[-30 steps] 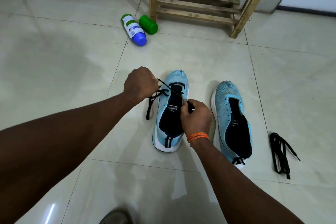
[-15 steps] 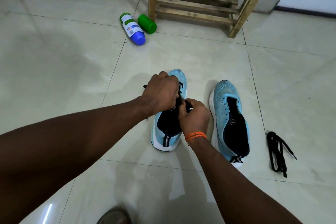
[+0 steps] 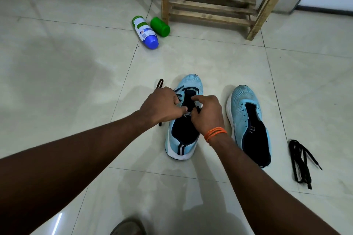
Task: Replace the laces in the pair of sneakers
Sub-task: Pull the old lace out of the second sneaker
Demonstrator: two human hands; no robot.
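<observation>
Two hands are meeting over the tongue of the first sneaker [image 3: 192, 84], which is standing on the floor [image 3: 76, 82] beside the unlaced second sneaker [image 3: 241, 99]. The left hand [image 3: 162, 107] is curling its fingers [image 3: 177, 101] round a strand of the black lace [image 3: 160, 83], slack looping out past the knuckles, and the right hand [image 3: 208, 115] is pinching the lace tip by the upper eyelets. Judgement: the next eyelet is being threaded, so pinching close to the tip, feeding slack evenly and keeping the strand untwisted are mattering most; the spare lace [image 3: 300, 162] is lying bundled well right, untouched.
</observation>
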